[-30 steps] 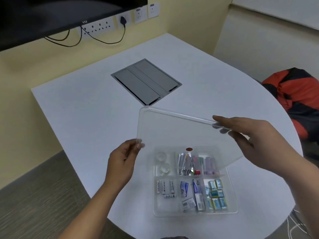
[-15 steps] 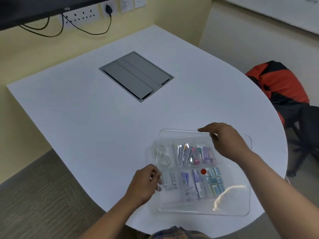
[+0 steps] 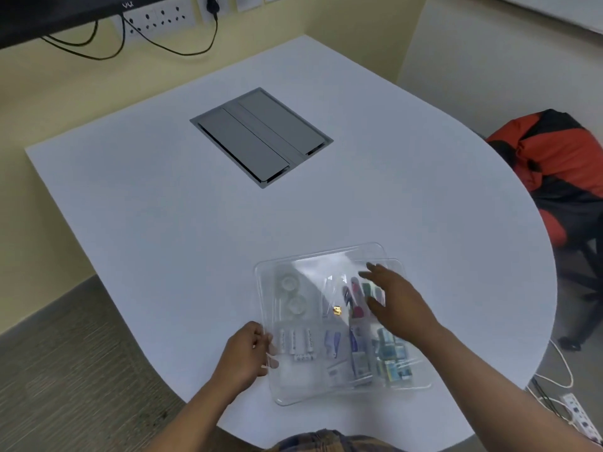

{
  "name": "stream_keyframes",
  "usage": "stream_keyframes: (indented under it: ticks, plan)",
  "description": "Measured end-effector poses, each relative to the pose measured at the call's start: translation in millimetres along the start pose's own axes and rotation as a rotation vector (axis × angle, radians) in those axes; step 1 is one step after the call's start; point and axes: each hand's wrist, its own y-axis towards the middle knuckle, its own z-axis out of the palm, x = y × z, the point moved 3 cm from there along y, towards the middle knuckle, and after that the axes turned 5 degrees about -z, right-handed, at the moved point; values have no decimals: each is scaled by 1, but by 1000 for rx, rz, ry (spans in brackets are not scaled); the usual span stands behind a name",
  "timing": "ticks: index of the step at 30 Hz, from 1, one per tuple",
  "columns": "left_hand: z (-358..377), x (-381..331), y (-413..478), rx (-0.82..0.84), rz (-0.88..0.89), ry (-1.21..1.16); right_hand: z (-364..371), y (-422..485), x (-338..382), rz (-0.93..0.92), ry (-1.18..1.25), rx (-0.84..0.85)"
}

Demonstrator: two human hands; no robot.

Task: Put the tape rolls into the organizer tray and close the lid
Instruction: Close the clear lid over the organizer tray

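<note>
A clear organizer tray [image 3: 421, 380] sits near the table's front edge. Its clear lid [image 3: 313, 265] lies over it, slightly skewed to the left. Two clear tape rolls [image 3: 292, 293] rest in the tray's far-left compartment, seen through the lid. Batteries, pens and small packets fill the other compartments. My left hand [image 3: 248, 353] pinches the lid's near-left edge. My right hand [image 3: 394, 305] lies flat on top of the lid with its fingers spread.
A grey cable hatch [image 3: 261, 138] is set into the white table [image 3: 163, 207] at the back. An orange and black bag [image 3: 554, 158] sits on a chair at the right. Wall sockets with cables run along the back wall.
The lid came down from a raised, tilted hold onto the tray. My right hand left the lid's far edge and now rests flat on top. My left hand slid to the near-left edge.
</note>
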Motion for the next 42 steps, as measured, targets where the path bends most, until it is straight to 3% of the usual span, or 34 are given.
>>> stream_keyframes:
  ticks: [5,9,22,26,28,32,35,42]
  plan:
    - [-12,1,15,-86,101,508,21,-51,-48,112,-154,98]
    - [-10,-1,24,-38,128,541,23,-71,-67,211,-115,91]
    - [10,-9,25,-13,248,483,30,-97,-69,294,-165,96]
    - [5,-11,22,-62,280,572,24,-93,-68,218,-242,153]
    - [4,-16,18,5,375,642,20,-87,-68,143,-284,255]
    - [10,-17,12,180,359,1011,20,-81,-69,26,-409,469]
    - [15,-16,11,199,344,1156,21,-80,-70,-6,-444,457]
    - [20,-14,18,168,335,1169,21,-82,-66,16,-383,389]
